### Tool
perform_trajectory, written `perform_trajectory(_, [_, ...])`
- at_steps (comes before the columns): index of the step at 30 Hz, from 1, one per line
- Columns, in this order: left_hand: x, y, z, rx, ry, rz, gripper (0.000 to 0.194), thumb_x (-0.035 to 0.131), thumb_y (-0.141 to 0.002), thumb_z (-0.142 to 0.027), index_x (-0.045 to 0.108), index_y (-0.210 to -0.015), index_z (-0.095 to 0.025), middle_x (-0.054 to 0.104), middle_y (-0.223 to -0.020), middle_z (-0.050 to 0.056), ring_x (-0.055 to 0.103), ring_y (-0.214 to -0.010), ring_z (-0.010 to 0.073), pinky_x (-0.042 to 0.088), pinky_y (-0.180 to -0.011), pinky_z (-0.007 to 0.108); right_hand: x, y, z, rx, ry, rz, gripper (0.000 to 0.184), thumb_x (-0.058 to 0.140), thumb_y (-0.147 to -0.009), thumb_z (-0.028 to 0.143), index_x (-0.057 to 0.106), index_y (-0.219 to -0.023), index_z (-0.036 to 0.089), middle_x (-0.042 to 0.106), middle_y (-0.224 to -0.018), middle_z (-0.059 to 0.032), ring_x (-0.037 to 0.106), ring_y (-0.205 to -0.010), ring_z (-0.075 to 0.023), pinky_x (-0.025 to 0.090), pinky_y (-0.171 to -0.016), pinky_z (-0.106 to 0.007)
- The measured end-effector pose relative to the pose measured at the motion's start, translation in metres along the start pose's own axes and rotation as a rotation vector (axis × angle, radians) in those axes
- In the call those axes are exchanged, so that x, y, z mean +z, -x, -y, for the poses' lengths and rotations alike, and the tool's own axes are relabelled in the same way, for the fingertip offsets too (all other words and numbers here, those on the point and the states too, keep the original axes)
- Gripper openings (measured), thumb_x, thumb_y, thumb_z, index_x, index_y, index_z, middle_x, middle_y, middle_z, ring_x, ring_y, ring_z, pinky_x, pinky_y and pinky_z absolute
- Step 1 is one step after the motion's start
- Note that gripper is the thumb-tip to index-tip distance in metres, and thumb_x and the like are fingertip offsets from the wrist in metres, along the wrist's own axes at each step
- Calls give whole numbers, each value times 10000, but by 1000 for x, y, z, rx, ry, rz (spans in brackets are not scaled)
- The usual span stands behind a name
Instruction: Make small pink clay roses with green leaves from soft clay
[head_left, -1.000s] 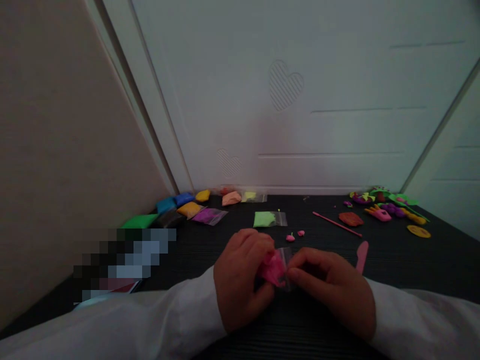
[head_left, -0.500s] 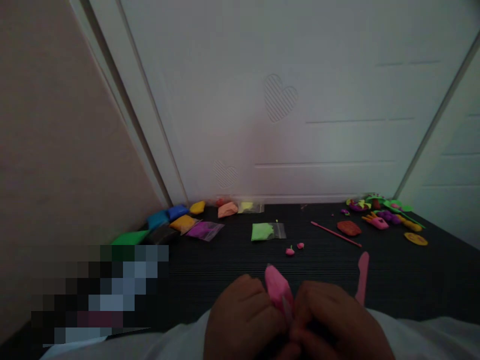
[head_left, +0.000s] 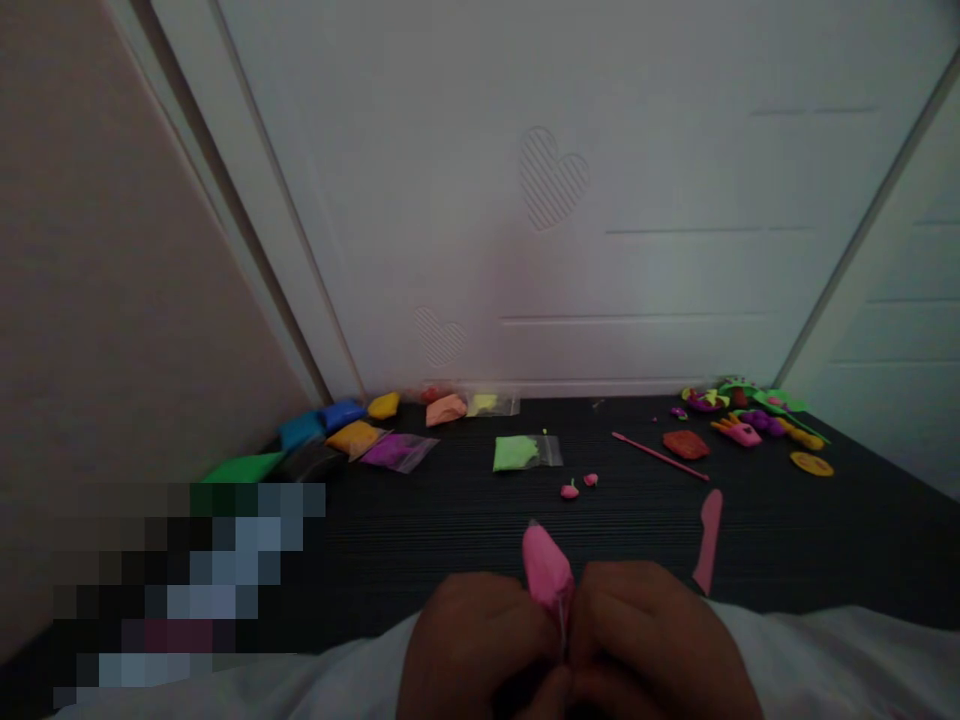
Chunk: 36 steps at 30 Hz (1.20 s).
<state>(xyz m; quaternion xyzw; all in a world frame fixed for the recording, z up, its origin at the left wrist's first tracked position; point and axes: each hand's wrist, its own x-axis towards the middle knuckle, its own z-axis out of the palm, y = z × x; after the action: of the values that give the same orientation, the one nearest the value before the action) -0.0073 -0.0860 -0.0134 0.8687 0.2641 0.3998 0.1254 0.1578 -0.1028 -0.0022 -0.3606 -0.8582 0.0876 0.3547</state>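
Between my hands, low in the head view, is a small clear bag of pink clay (head_left: 547, 568), its filled end pointing away from me. My left hand (head_left: 476, 640) is closed on the bag's near left side. Pressed against it, my right hand (head_left: 652, 635) is closed on the near right side, knuckles up. The fingertips and the bag's near end are partly hidden. Beyond the bag lie two little pink clay pieces with green stems, one a pink bud (head_left: 569, 491). A pink plastic knife (head_left: 708, 540) rests beyond my right wrist.
On the dark table (head_left: 420, 545) lie a light green clay bag (head_left: 514, 453), a purple clay bag (head_left: 394, 452) and several other coloured bags at left. A thin pink stick (head_left: 660, 456), a red clay piece (head_left: 685, 444) and finished clay figures sit at right. A white panel (head_left: 420, 220) stands behind.
Both hands have drawn closer together around the pink clay bag, which now points more upright. The whole view has shifted slightly, so the table items appear a little higher and further left.
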Motion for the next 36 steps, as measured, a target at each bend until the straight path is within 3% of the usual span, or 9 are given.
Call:
perform_trajectory(3, [-2, 0, -2, -2, 39, 71, 142, 423, -697, -261, 511, -607, -197, 543, -515, -3, 479, -483, 107, 308, -464, 236, -5, 0, -3, -36, -50, 79, 239, 380, -808, 344, 479, -649, 196, 573, -635, 6, 498, -572, -87, 347, -502, -201])
perform_trajectory(5, [-6, -1, -5, 5, 58, 128, 141, 428, -711, -259, 514, -626, -188, 550, -535, -1, 484, -502, 101, 312, -479, 226, -7, 0, -6, -140, -91, 97, 173, 401, -792, 309, 466, -675, 200, 561, -636, 10, 483, -566, -86, 341, -497, -198])
perform_trajectory(9, [-11, -4, -8, -46, 42, 248, 192, 409, -758, -293, 522, -658, -176, 552, -555, -2, 475, -507, 82, 319, -489, 196, -4, 1, -9, -135, -129, 143, 85, 439, -773, 266, 459, -723, 199, 556, -688, 12, 482, -620, -82, 348, -537, -187])
perform_trajectory(11, [-11, -4, -7, -87, -10, 216, 231, 366, -785, -292, 528, -675, -170, 547, -561, 4, 466, -509, 80, 329, -495, 184, -2, 2, -7, -62, -131, 116, 93, 442, -779, 266, 464, -720, 197, 556, -694, 14, 486, -636, -81, 349, -559, -186])
perform_trajectory(17, [-9, -4, -4, 50, -9, 200, 257, 307, -786, -237, 460, -598, -152, 477, -510, 0, 428, -479, 73, 299, -469, 191, -4, 1, 0, 20, -178, 190, 56, 475, -759, 231, 474, -734, 181, 544, -713, 8, 474, -627, -73, 344, -558, -178])
perform_trajectory(25, [-26, -9, -8, 12, -15, 234, 234, 317, -776, -192, 459, -596, -144, 447, -511, -6, 408, -493, 70, 286, -479, 191, -8, -5, 13, 86, -202, 107, 64, 480, -731, 225, 497, -773, 180, 521, -763, -16, 467, -675, -107, 343, -583, -236])
perform_trajectory(30, [-25, -8, -6, -35, -18, 226, 220, 346, -758, -187, 459, -575, -143, 433, -496, -15, 393, -476, 66, 273, -464, 190, -5, -7, 18, 73, -169, 115, 62, 458, -705, 154, 494, -752, 176, 526, -714, -9, 465, -659, -109, 338, -600, -247])
perform_trajectory(36, [-24, -10, -4, -61, 35, 313, 199, 339, -761, -167, 434, -589, -140, 414, -507, -22, 400, -486, 59, 264, -459, 189, -6, -9, 16, 93, -175, 146, 61, 491, -666, 165, 477, -725, 168, 516, -685, 2, 458, -625, -94, 340, -558, -220])
